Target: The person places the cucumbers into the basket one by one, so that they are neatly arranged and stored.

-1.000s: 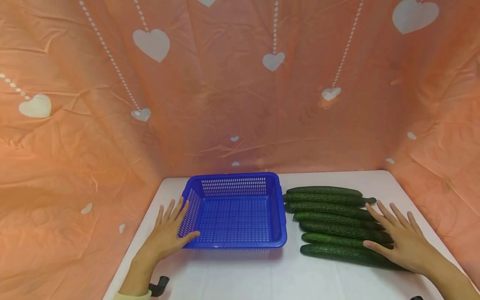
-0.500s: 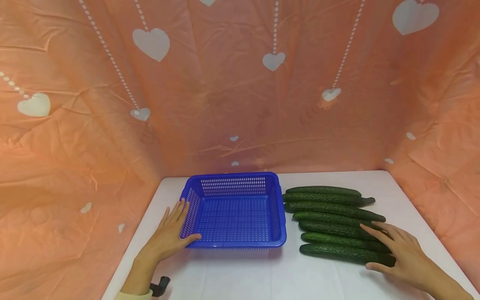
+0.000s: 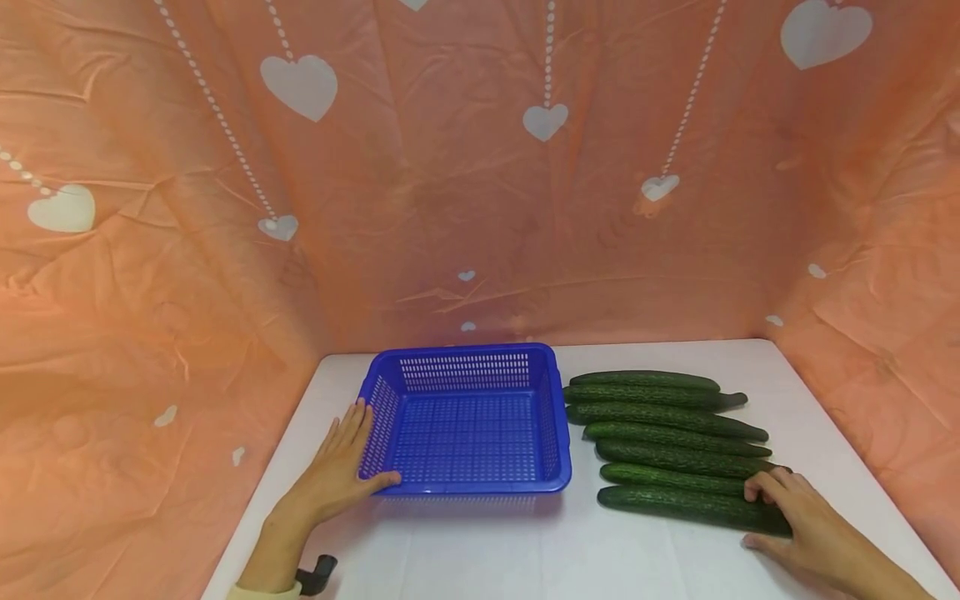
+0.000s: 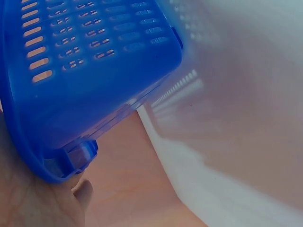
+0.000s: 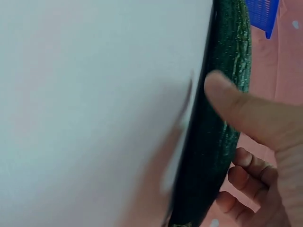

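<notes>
In the head view a blue plastic basket (image 3: 465, 488) with slotted walls stands left of a row of several green cucumbers (image 3: 660, 414). My left hand (image 3: 333, 475) rests against the basket's near left corner, its fingers straight along the left side and its thumb at the front rim. The left wrist view has the basket wall (image 4: 90, 90) close up beside that hand (image 4: 38, 203). At the right end of the nearest cucumber (image 3: 690, 507), my right hand (image 3: 806, 529) curls its fingers over the far side, thumb on the near side. In the right wrist view the thumb crosses that cucumber (image 5: 213, 137).
Everything stands on a white-covered table (image 3: 480, 558). Orange sheeting (image 3: 480, 208) with white hearts rises behind it and at both sides. A black object (image 3: 318, 575) shows by the left wrist.
My right hand has come down from spread fingers above the row to the near cucumber's right end, its fingers now curled. The left hand stays at the basket with barely any shift.
</notes>
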Available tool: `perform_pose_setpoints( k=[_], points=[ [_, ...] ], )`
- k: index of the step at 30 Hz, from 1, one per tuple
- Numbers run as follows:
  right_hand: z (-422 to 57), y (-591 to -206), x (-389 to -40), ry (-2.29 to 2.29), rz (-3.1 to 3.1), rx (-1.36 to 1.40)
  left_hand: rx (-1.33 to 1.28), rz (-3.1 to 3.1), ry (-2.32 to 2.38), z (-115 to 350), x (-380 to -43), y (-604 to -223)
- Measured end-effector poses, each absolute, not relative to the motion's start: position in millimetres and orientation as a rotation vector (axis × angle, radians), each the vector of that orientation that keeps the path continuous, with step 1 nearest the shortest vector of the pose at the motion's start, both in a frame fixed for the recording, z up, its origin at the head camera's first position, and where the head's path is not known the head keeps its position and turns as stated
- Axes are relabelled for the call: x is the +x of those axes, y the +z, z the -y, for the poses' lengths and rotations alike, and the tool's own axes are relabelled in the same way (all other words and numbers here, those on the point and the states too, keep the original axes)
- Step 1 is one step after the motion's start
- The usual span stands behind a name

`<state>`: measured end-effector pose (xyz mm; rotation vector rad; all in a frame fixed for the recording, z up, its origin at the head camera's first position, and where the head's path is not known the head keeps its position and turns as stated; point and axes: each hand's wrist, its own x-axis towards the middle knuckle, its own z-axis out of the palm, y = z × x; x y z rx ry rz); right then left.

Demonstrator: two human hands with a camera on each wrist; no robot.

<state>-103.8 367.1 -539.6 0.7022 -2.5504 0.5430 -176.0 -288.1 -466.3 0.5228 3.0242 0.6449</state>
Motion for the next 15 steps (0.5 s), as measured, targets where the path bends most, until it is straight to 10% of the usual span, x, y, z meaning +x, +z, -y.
perform_pose_setpoints(
  k=[15],
  points=[
    [-373.0, -538.1, -107.5, 0.475, 2.574, 0.738, 0.516, -2.987, 0.665, 289.4, -175.8, -462.7]
  ],
)
